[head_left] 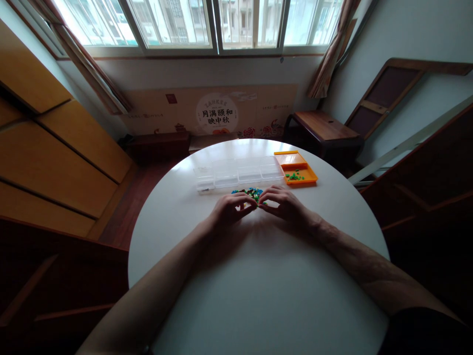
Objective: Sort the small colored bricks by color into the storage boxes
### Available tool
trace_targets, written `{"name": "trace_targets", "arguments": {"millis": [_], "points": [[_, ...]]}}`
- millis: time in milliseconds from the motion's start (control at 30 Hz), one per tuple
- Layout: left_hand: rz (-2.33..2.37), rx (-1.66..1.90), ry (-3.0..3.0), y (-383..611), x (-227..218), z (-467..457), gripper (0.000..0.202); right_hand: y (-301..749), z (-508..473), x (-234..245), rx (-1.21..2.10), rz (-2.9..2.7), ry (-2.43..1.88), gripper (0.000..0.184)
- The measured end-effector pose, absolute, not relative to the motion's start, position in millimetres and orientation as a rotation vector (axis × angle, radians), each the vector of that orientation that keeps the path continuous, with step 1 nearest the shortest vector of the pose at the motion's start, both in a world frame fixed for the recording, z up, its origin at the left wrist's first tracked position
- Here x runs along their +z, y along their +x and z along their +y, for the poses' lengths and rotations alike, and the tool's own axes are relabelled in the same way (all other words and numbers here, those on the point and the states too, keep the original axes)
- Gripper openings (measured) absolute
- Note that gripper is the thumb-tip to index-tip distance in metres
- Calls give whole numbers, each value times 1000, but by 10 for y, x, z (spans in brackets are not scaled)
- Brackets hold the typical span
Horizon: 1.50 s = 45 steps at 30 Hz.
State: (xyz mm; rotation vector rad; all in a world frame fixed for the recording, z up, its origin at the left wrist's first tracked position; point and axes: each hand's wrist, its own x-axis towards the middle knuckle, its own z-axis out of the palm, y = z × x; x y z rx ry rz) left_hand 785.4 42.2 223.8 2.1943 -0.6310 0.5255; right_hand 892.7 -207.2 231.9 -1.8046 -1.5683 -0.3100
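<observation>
Bare forearms point(148, 291) stretch over the white table point(269, 301), nearer the camera than the orange tray point(312, 178). Left of that tray, left hand point(232, 207) and right hand point(284, 202) meet, fingertips apparently pinching a tiny green piece point(257, 204), its long axis too small to tell. Right hand is nearer the tray; the coloured pile point(253, 192) lies just beyond the fingertips, also left of the tray.

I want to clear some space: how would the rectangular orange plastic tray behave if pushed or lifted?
The rectangular orange plastic tray looks stiff and probably light, given its straight, thin walls. Lying low and flat, it would likely slide rather than tip on the glossy white round table. Small loose green pieces inside could shift if it tilts.
</observation>
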Motion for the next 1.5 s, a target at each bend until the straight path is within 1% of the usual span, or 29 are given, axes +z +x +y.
{"name": "trace_targets", "arguments": {"millis": [333, 567, 800, 1033, 1133, 1400, 1500], "points": [[-622, 532, 2213, 7847, 2250, 436, 15, 8913, -2067, 2320, -320, -1578, -1784, 5], [-624, 549, 2226, 7847, 2256, 422, 23, 8917, -2048, 2293, -327, -1583, -1771, 5], [-604, 584, 2246, 7842, 2272, 397, 24, 8905, -2056, 2313, -318, -1601, -1779, 3], [-613, 607, 2209, 7836, 2273, 373, 13, 8926, -2066, 2294, -335, -1607, -1780, 4], [-614, 603, 2222, 7830, 2266, 372, 11, 8920, -2063, 2303, -335, -1603, -1784, 4], [-568, 609, 2311, 7830, 2289, 353, 20, 8936, -2054, 2273, -347, -1605, -1790, 3], [-569, 616, 2325, 7826, 2307, 343, 20, 8943, -2051, 2250, -351, -1596, -1799, 4]]}}
